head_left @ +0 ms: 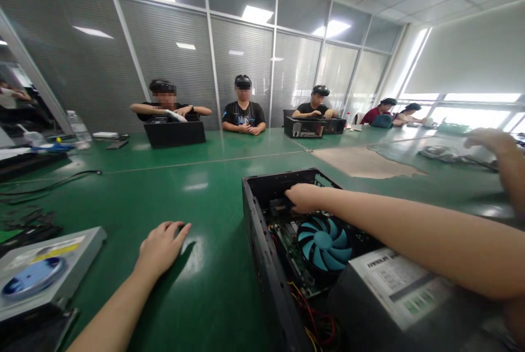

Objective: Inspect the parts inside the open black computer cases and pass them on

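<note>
My left hand (162, 247) lies flat on the green table (197, 177), fingers stretched out, holding nothing, left of an open black computer case (256, 232). My right hand (304, 198) reaches into the far end of the case. Its fingers curl down onto a dark part there that I cannot make out. Just below that hand sits a blue cooling fan (325, 242) on the motherboard. A grey power supply (396, 286) with a white label fills the near end of the case, under my right forearm. Coloured wires (311, 319) run along the case floor.
A silver optical drive (45, 273) lies at the near left, with dark cables (28, 221) behind it. Another person's hand and forearm (498, 150) hang over the table at the right. Several people sit along the far side with black cases (174, 133) (305, 127).
</note>
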A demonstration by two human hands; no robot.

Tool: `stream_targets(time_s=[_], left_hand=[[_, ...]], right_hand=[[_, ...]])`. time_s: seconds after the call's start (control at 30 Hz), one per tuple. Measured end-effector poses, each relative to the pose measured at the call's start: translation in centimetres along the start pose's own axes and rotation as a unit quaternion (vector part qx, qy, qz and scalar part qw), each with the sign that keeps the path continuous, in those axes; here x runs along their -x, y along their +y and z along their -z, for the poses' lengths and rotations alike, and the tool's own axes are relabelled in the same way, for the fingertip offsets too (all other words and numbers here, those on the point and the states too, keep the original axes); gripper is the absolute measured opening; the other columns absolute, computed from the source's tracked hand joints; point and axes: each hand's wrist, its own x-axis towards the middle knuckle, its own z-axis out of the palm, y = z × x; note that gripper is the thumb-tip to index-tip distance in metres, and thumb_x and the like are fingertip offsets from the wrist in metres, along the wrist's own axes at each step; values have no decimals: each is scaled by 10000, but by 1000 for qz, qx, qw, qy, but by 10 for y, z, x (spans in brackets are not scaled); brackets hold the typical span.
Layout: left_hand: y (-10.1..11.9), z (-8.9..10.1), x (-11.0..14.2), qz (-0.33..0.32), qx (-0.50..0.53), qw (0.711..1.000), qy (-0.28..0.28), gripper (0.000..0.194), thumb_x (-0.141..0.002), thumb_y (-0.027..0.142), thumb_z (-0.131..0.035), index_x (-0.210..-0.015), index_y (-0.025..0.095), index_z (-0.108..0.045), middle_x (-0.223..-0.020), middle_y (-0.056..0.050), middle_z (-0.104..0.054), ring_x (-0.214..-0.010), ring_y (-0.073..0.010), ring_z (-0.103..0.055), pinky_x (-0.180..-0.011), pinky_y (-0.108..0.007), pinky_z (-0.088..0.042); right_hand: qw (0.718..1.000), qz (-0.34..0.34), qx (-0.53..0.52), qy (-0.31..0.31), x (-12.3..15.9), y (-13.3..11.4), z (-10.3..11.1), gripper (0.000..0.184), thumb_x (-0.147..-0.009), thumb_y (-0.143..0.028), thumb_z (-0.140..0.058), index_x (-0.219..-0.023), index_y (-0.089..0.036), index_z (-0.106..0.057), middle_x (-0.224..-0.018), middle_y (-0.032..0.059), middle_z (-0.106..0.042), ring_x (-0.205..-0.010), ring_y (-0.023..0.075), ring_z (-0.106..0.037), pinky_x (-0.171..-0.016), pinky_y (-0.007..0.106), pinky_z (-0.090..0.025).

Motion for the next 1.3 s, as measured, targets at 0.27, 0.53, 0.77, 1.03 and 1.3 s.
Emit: stream_targets(time_s=[0.27,0.53,0.77,1.03,1.3], left_hand=[[-5,-9,-11,19,-30,999,-37,658,-899,682,-264,-1313,295,-599,-1381,-120,-531,-1215,-383,-523,-997,-547,-401],[-7,-12,-8,-2,-35,999,-40,696,-901,702,-253,-1350,278,-575,-1409,-142,-510,-1228,-394,-513,-1012,-557,-388],[-5,-11,-8,0,-32,999,-40,701,-895,695,-274,-1352,262,-582,-1422,-155,-509,-1250,-404,-498,-1017,-567,-381],[-3,-7,-9,6,-30,998,-48,710,-889,702,-261,-1348,264,-580,-1414,-157,-506,-1255,-414,-486,-1016,-574,-373],[0,-1,-7,13,-14,999,-47,694,-890,705,-264,-1325,277,-594,-1402,-151,-511,-1251,-404,-483,-1018,-575,-371]], right_hand=[[996,75,12,38,-1,7,-4,282,-804,-164,-658,-1083,-171,-701,-1142,126,-689,-1032,298,-669,-847,349,-522],[987,27,31,156,3,21,13,215,-881,-232,-609,-1077,-165,-665,-1130,133,-668,-1051,276,-648,-865,329,-503],[997,47,19,65,-4,27,3,390,-809,-238,-706,-1198,-235,-673,-1140,96,-715,-1048,273,-673,-822,314,-513],[988,6,46,148,-4,24,13,241,-831,-202,-666,-1069,-180,-702,-1087,118,-715,-998,270,-674,-837,341,-509],[965,-25,-115,235,135,22,60,417,-899,-515,-602,-1196,-233,-682,-1108,80,-705,-1026,256,-650,-905,387,-503]])
